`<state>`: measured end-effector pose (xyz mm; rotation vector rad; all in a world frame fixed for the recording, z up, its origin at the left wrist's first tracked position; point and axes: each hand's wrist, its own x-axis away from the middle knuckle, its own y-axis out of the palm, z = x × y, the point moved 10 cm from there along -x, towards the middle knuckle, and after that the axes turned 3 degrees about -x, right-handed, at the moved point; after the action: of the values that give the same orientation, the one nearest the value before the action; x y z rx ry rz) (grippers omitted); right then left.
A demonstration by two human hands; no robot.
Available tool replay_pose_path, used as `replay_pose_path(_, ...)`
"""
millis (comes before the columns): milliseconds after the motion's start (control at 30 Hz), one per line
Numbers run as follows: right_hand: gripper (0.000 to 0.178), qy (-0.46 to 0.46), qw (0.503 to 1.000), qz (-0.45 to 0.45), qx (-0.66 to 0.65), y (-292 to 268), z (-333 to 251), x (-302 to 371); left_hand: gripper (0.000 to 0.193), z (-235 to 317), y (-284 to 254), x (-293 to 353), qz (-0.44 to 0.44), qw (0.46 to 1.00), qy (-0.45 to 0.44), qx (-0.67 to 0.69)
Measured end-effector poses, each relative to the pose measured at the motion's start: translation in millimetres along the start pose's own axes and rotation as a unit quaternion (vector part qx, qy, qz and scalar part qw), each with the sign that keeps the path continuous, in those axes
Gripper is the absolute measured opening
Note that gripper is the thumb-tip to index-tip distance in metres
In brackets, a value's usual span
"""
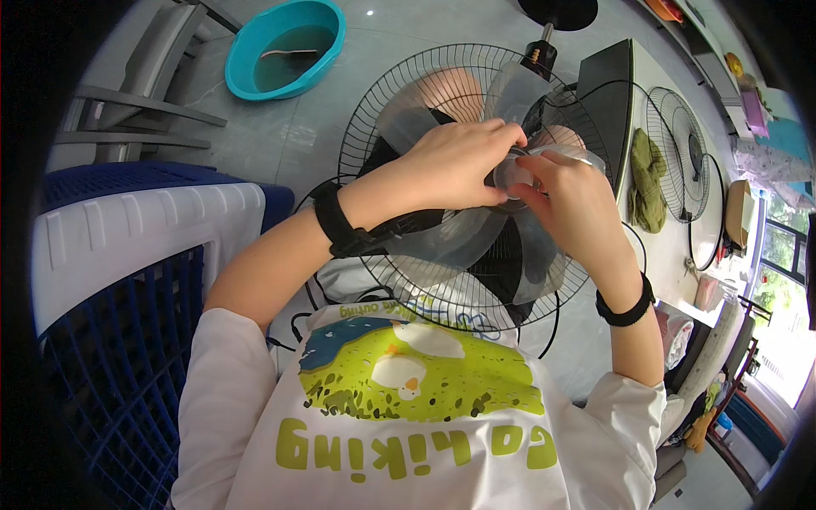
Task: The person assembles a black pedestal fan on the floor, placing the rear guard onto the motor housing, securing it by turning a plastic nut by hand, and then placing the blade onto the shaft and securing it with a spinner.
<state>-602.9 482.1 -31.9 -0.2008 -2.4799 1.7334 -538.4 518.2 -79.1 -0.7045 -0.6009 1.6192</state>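
In front of my body stands an electric fan with a round black wire grille (342,155) and a translucent fan blade (446,246) inside it. Both hands meet at the blade's clear central hub (513,177). My left hand (466,161) comes over the hub from the left, its fingers curled around the edge. Opposite it, my right hand (568,189) pinches the hub with thumb and fingers. The hands partly cover the hub, and the shaft behind it is hidden. Beyond the grille, the fan's black pole (541,56) leads to a round dark base (561,12).
A turquoise basin (336,41) holding water sits on the floor at far left. Nearer on the left is a blue and white plastic basket or crate (149,225). At right, a white-topped cabinet (676,242) bears another wire fan grille (704,146) and an olive cloth (646,183).
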Motion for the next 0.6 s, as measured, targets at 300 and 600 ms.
replay_pose_path(300, 0.025, 0.026, 1.000, 0.009, 0.008, 5.0, 2.8, -4.7, 0.046, 3.2, 0.5, 0.2, -0.024, 0.999, -0.009, -0.021)
replay_pose_path(600, 0.028, 0.047, 0.998, 0.033, -0.033, 6.3, 11.2, -3.7, 0.041, 2.6, 1.4, 1.6, -0.006, 1.000, 0.002, -0.019)
